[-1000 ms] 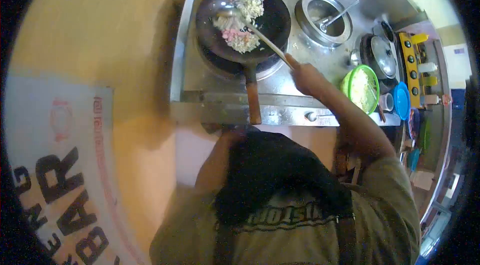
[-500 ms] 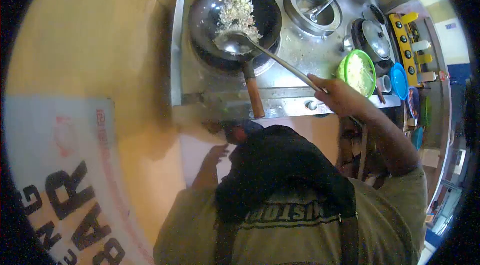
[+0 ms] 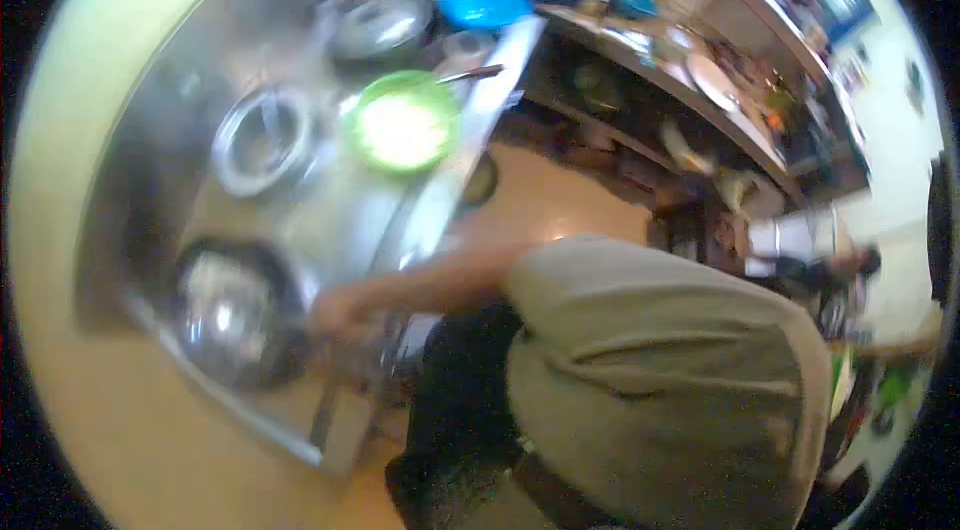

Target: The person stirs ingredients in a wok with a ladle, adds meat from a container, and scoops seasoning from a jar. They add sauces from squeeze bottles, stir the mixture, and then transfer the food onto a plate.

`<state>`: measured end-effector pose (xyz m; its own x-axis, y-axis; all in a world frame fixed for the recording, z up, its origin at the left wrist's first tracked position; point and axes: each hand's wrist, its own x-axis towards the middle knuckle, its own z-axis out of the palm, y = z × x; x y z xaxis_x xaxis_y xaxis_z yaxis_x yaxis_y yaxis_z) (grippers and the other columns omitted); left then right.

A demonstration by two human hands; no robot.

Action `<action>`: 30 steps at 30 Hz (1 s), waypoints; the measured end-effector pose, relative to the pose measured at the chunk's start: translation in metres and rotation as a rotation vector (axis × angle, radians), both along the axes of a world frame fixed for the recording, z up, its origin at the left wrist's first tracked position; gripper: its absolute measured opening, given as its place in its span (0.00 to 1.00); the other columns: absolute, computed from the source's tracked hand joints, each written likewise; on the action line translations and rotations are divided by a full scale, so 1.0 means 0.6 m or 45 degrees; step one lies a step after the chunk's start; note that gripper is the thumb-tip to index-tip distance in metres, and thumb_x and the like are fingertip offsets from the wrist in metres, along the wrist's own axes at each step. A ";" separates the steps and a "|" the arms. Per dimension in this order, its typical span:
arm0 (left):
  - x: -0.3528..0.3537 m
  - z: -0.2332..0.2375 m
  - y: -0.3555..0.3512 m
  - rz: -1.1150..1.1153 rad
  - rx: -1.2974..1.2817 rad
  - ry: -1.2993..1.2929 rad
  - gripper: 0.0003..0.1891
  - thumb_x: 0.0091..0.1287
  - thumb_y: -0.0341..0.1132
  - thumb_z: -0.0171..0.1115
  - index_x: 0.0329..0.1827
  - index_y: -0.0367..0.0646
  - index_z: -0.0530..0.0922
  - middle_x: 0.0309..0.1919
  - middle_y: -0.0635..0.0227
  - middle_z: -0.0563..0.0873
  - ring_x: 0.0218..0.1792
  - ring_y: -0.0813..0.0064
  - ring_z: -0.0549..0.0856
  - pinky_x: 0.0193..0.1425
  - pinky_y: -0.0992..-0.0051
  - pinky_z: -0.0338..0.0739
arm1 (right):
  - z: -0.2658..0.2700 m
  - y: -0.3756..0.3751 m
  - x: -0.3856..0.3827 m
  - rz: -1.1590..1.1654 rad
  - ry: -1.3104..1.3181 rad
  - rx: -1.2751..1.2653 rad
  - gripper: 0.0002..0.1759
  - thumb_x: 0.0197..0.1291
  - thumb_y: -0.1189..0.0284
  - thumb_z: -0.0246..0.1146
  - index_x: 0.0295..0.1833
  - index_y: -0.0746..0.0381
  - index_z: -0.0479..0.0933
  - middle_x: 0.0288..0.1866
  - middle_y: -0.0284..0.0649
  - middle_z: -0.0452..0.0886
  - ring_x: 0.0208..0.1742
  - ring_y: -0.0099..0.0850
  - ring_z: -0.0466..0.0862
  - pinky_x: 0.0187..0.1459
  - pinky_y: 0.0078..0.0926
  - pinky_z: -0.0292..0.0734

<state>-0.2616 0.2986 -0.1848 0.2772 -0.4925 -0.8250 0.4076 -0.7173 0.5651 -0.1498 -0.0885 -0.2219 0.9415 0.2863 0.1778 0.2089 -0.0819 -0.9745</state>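
A dark wok stands on the steel cooking counter at the lower left, with pale chopped food in it. A shiny ladle bowl shows blurred over the food. At the wok's right rim is my right hand, closed around the ladle's handle end; motion smears the fingers and the handle. My left hand is out of the picture.
Beyond the wok are a round steel pot and a green bowl of pale shreds. A lidded pan and a blue basin stand farther back. Cluttered shelves line the right; another person is at far right.
The view has swung to the right and turned, so the wok now sits lower left and more of the room shows. My right hand is now close to the wok's rim. My left hand has left the view.
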 end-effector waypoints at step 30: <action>-0.974 0.206 -1.516 -0.681 -0.676 0.991 0.30 0.63 0.53 0.53 0.66 0.51 0.62 0.59 0.62 0.72 0.55 0.65 0.75 0.58 0.61 0.70 | 0.421 -0.899 -1.521 -2.283 1.204 -0.635 0.51 0.30 0.54 0.74 0.61 0.65 0.61 0.50 0.55 0.76 0.50 0.46 0.78 0.54 0.36 0.72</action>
